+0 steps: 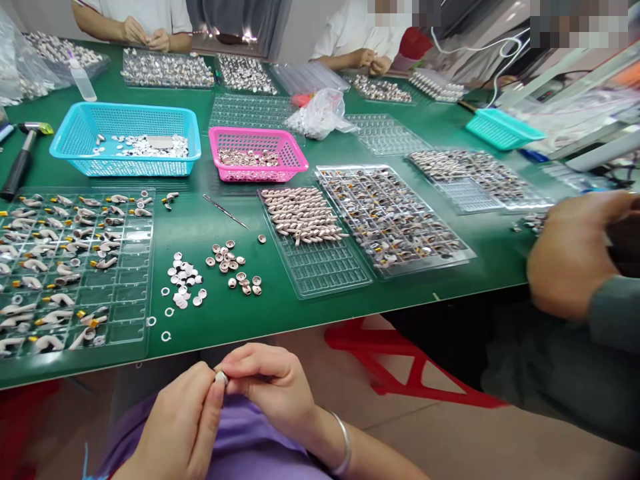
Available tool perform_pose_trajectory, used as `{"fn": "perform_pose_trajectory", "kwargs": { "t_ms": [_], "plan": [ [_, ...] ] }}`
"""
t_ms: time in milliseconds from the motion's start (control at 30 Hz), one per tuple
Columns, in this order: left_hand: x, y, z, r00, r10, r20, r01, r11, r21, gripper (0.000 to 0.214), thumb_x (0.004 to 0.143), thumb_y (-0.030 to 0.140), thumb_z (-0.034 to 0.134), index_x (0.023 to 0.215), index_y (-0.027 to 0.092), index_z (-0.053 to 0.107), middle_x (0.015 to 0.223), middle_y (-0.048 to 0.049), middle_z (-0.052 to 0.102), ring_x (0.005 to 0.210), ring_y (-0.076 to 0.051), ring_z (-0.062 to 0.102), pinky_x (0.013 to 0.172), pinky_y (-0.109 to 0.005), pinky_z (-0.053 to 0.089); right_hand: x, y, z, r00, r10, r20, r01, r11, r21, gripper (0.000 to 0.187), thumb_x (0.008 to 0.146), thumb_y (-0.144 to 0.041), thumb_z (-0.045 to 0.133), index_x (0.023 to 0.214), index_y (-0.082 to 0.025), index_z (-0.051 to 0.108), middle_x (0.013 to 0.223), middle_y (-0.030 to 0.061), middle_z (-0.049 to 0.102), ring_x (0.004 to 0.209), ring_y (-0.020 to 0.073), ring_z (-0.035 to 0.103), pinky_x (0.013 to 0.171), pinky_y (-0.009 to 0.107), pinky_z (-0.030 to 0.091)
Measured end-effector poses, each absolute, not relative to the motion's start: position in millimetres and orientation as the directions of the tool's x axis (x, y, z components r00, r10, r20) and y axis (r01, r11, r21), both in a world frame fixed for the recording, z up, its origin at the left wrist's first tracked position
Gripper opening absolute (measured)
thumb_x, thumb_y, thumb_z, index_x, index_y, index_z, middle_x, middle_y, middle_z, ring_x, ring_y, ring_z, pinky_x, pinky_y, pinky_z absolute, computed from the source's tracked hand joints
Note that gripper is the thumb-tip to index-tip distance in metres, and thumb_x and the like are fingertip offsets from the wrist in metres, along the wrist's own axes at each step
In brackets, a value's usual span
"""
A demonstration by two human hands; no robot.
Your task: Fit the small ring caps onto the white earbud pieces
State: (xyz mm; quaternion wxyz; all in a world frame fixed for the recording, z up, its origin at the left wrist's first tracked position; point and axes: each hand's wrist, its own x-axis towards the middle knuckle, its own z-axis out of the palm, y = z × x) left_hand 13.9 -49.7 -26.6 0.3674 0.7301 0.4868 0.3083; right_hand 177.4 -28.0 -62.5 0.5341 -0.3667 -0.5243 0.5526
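Observation:
Just in front of the table edge, my left hand [180, 417] and my right hand [273, 387] meet, both closed in a pinch. Between the fingertips is a small round white part [221, 378], mostly covered by fingers. On the table beyond lie a pile of white discs [184, 272] and several beige cup-shaped shells [225, 257]. A few thin white rings [166, 336] are near the edge. To the left, a clear compartment tray [131, 308] carries curved earphone-like pieces with yellow bits. Tweezers [226, 212] rest behind the shells.
Behind stand a blue basket [125, 168] and a pink basket [257, 175]. Filled trays [395, 217] extend right. A hammer [23, 160] lies far left. Another person's hand [575, 253] is at right; two people work opposite. A red stool [400, 373] stands below.

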Motion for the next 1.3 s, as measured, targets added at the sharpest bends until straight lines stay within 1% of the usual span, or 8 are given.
{"fn": "perform_pose_trajectory", "kwargs": {
  "t_ms": [233, 367, 467, 667, 867, 1033, 1167, 1300],
  "plan": [
    [12.2, -49.2, -24.6, 0.334, 0.943, 0.016, 0.380, -0.150, 0.913, 0.037, 0.103, 0.032, 0.036, 0.071, 0.023, 0.050, 0.061, 0.0037, 0.055, 0.051, -0.010, 0.052, 0.051, -0.018, 0.045, 178.1, -29.1, -58.9, -0.175, 0.949, 0.264, -0.225, 0.222, -0.949, 0.024, 0.082, -0.014, 0.077, 0.100, -0.030, 0.080, 0.090, 0.0040, 0.080, 0.075, 0.0158, 0.076, 0.067, 0.023, 0.064],
    [10.9, -51.6, -24.6, 0.320, 0.947, -0.018, 0.371, -0.108, 0.922, 0.036, 0.103, 0.035, 0.036, 0.074, 0.023, 0.053, 0.063, 0.0030, 0.058, 0.053, -0.011, 0.055, 0.054, -0.019, 0.047, 180.8, -29.3, -56.7, -0.208, 0.935, 0.289, -0.172, 0.256, -0.951, 0.022, 0.086, -0.015, 0.073, 0.102, -0.028, 0.079, 0.093, 0.0058, 0.079, 0.079, 0.0170, 0.077, 0.069, 0.024, 0.065],
    [11.0, -50.8, -25.5, 0.352, 0.936, 0.014, 0.390, -0.160, 0.907, 0.036, 0.103, 0.031, 0.035, 0.072, 0.023, 0.051, 0.062, 0.0031, 0.056, 0.053, -0.011, 0.054, 0.053, -0.018, 0.046, 182.0, -28.9, -56.0, -0.217, 0.933, 0.287, -0.144, 0.260, -0.955, 0.019, 0.086, -0.016, 0.073, 0.100, -0.027, 0.080, 0.092, 0.0062, 0.079, 0.079, 0.0171, 0.077, 0.068, 0.024, 0.065],
    [12.0, -47.3, -22.2, 0.363, 0.917, 0.167, 0.450, -0.330, 0.830, 0.030, 0.101, 0.024, 0.038, 0.073, 0.023, 0.050, 0.062, 0.0029, 0.054, 0.052, -0.011, 0.054, 0.050, -0.018, 0.044, 180.1, -29.2, -56.4, -0.210, 0.946, 0.245, -0.187, 0.207, -0.960, 0.019, 0.084, -0.016, 0.075, 0.097, -0.027, 0.080, 0.090, 0.0049, 0.079, 0.073, 0.0162, 0.076, 0.064, 0.022, 0.065],
    [12.1, -50.3, -22.1, 0.335, 0.942, 0.028, 0.379, -0.162, 0.911, 0.034, 0.103, 0.029, 0.037, 0.073, 0.023, 0.052, 0.063, 0.0032, 0.057, 0.053, -0.010, 0.055, 0.053, -0.017, 0.047, 179.4, -30.5, -56.3, -0.192, 0.929, 0.315, -0.221, 0.272, -0.937, 0.028, 0.085, -0.010, 0.072, 0.105, -0.029, 0.078, 0.095, 0.0054, 0.079, 0.079, 0.0164, 0.077, 0.068, 0.023, 0.065],
    [10.9, -54.4, -23.5, 0.314, 0.949, 0.018, 0.357, -0.136, 0.924, 0.033, 0.103, 0.032, 0.038, 0.076, 0.023, 0.055, 0.064, 0.0038, 0.058, 0.053, -0.010, 0.055, 0.054, -0.017, 0.048, 184.1, -28.5, -51.7, -0.211, 0.898, 0.385, -0.171, 0.354, -0.919, 0.035, 0.086, -0.005, 0.069, 0.110, -0.029, 0.077, 0.099, 0.0067, 0.079, 0.084, 0.0167, 0.077, 0.073, 0.023, 0.065],
    [10.9, -51.1, -21.5, 0.356, 0.933, 0.061, 0.397, -0.209, 0.894, 0.031, 0.103, 0.025, 0.037, 0.075, 0.023, 0.051, 0.063, 0.0045, 0.057, 0.053, -0.009, 0.056, 0.054, -0.016, 0.048, 185.3, -27.4, -50.5, -0.230, 0.894, 0.385, -0.144, 0.360, -0.922, 0.030, 0.087, -0.007, 0.069, 0.107, -0.027, 0.078, 0.098, 0.0067, 0.079, 0.083, 0.0167, 0.077, 0.073, 0.022, 0.065],
    [13.0, -45.5, -18.4, 0.399, 0.890, 0.219, 0.485, -0.408, 0.774, 0.028, 0.101, 0.019, 0.037, 0.075, 0.023, 0.047, 0.062, 0.0041, 0.054, 0.052, -0.010, 0.055, 0.051, -0.016, 0.045, 182.4, -28.1, -53.0, -0.228, 0.911, 0.343, -0.165, 0.311, -0.936, 0.022, 0.086, -0.011, 0.071, 0.102, -0.024, 0.079, 0.095, 0.0067, 0.079, 0.079, 0.0161, 0.077, 0.068, 0.021, 0.065]
  ]
}}
